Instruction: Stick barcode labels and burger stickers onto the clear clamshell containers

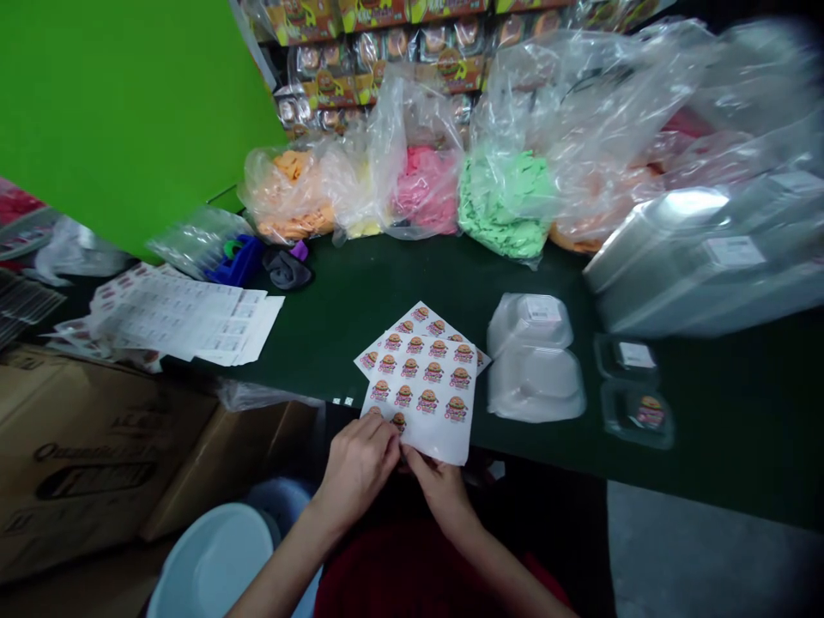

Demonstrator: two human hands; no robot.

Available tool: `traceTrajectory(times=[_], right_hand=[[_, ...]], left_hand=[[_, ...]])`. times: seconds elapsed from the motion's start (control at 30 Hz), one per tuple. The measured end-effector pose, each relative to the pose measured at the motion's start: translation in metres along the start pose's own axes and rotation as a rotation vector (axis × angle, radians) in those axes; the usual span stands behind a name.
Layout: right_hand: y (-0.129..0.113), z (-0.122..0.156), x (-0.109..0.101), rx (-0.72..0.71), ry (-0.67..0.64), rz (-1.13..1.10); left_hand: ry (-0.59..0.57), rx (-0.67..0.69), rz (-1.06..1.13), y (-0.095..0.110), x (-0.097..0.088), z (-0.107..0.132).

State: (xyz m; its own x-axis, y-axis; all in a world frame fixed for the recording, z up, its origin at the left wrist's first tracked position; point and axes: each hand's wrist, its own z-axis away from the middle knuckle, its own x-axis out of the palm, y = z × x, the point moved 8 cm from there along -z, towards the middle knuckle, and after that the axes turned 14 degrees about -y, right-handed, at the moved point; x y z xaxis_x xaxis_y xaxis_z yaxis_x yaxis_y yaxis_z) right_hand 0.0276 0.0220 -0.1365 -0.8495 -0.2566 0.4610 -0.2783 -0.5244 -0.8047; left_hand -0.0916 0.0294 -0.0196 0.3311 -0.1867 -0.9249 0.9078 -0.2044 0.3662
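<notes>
A white sheet of round burger stickers (428, 399) hangs over the near edge of the dark green table (360, 300), on top of another such sheet (421, 330). My left hand (357, 468) is curled at the sheet's lower left corner, fingertips pinched on a sticker there. My right hand (441, 485) grips the sheet's bottom edge from beneath, fingers closed. To the right stands a stack of clear plastic clamshell boxes (534, 356). Further right lies an open clamshell (634, 390) with a burger sticker on one half.
Clear bags of orange (289, 193), pink (425, 184) and green (505, 202) pieces line the table's far side. White label sheets (186, 318) lie left. A large bagged stack of clear trays (708, 253) sits right. Cardboard boxes (83, 455) and a pale blue basin (212, 562) are below left.
</notes>
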Motion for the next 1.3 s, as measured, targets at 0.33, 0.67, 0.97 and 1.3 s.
traceTrajectory(times=[0.33,0.67,0.97,1.3], right_hand=[[0.006,0.0,-0.002,0.091,0.044,-0.152],[-0.03,0.023,0.02,0.21,-0.296,-0.063],[-0.074,0.023,-0.001,-0.01,-0.163,-0.041],[-0.109,0.034,-0.004,-0.15,-0.287,0.112]], left_hand=[[0.136,-0.247,0.348,-0.026,-0.006,0.006],[0.443,-0.221,0.248,-0.018,-0.042,0.012],[0.254,0.045,0.278,0.042,-0.038,0.012],[-0.006,0.113,0.459,0.035,-0.066,-0.029]])
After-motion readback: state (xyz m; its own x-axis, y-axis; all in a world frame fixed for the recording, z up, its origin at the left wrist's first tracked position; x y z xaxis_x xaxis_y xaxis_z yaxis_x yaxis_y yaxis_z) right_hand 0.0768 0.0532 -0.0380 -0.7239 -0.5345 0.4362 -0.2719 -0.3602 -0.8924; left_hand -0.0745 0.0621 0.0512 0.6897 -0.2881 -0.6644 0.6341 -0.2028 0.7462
